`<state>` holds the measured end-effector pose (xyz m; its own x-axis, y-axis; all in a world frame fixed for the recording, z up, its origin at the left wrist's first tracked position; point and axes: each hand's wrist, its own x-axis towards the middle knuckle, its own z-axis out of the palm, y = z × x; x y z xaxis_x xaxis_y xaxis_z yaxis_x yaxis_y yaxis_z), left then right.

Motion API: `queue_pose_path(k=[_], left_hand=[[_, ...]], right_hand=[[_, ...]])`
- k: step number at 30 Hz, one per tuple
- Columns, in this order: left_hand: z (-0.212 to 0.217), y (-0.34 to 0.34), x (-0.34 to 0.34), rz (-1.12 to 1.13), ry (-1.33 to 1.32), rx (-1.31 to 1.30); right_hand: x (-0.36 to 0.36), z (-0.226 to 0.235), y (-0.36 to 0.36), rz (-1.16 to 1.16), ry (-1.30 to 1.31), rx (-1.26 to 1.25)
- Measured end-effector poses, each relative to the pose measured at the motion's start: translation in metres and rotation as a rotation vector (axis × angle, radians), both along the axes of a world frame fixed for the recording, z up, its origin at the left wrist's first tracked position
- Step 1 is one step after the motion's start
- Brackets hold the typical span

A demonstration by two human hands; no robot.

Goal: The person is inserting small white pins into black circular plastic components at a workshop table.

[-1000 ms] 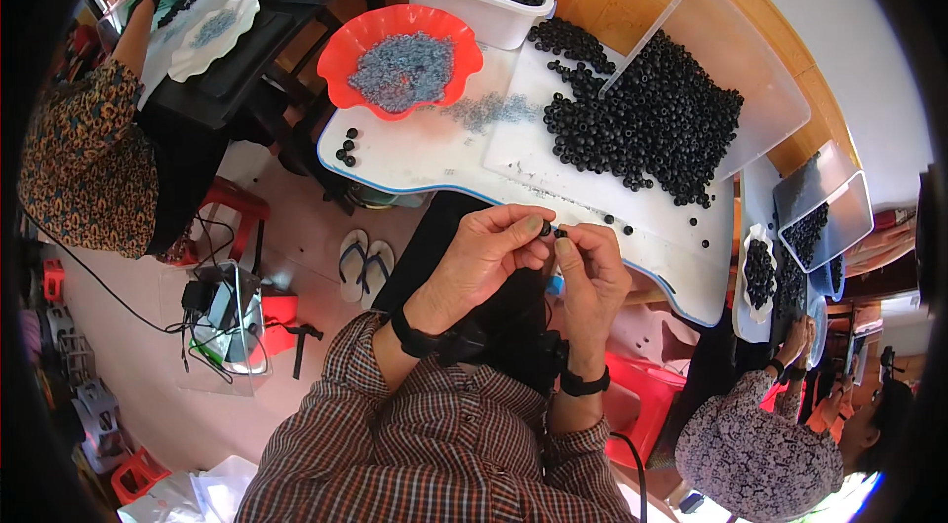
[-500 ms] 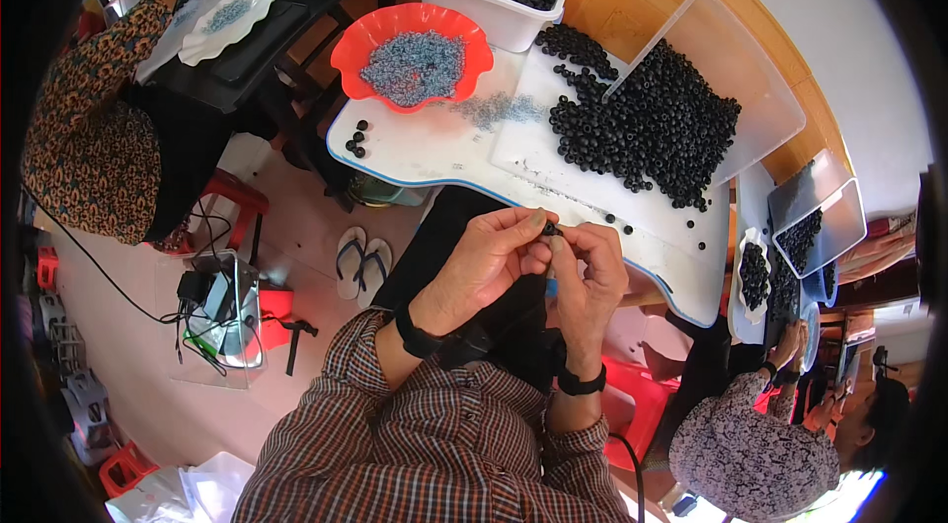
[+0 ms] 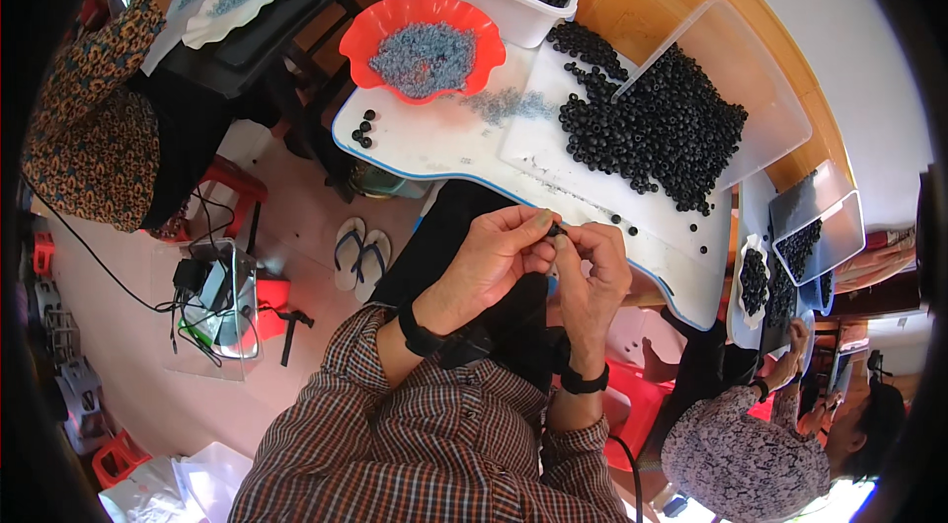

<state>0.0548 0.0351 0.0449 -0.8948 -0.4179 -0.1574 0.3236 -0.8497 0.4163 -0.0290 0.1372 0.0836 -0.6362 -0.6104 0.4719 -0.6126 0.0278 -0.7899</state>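
Over the table's near edge, my left hand (image 3: 499, 254) and my right hand (image 3: 592, 276) meet at the fingertips. Pinched between both thumbs and forefingers is a small black round part (image 3: 555, 230), largely covered by the fingers. Just beyond my right hand, a few loose black round parts (image 3: 616, 219) lie on the white table (image 3: 434, 143). A large heap of the same black parts (image 3: 657, 123), many with a hole in the middle, spreads over a white board (image 3: 528, 153). A red scalloped bowl (image 3: 354, 47) holds many tiny grey-blue pieces (image 3: 425, 59).
Behind the bowl stands a white tub (image 3: 513, 17) full of black parts. A clear plastic bin (image 3: 770, 113) lies tipped over the heap. Co-workers sit at tables on the left (image 3: 99, 148) and right (image 3: 746, 454). Slippers (image 3: 360, 256) and a clear box with cables (image 3: 222, 306) are on the floor.
My hands keep the same pinch on the black part, with only slight finger movement. The view has shifted a little. At the left, the co-worker's raised arm has moved slightly.
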Motion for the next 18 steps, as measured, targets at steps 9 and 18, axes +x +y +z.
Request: queue_pose_path(k=[9,18], left_hand=[[0.0014,0.0008,0.0010,0.076,-0.036,-0.078],[0.0009,0.0016,0.0032,0.149,-0.140,-0.294]], right_hand=[[0.0017,0.0026,-0.0035,0.002,0.054,0.040],[0.0046,0.0067,-0.0071,0.023,0.191,0.102]])
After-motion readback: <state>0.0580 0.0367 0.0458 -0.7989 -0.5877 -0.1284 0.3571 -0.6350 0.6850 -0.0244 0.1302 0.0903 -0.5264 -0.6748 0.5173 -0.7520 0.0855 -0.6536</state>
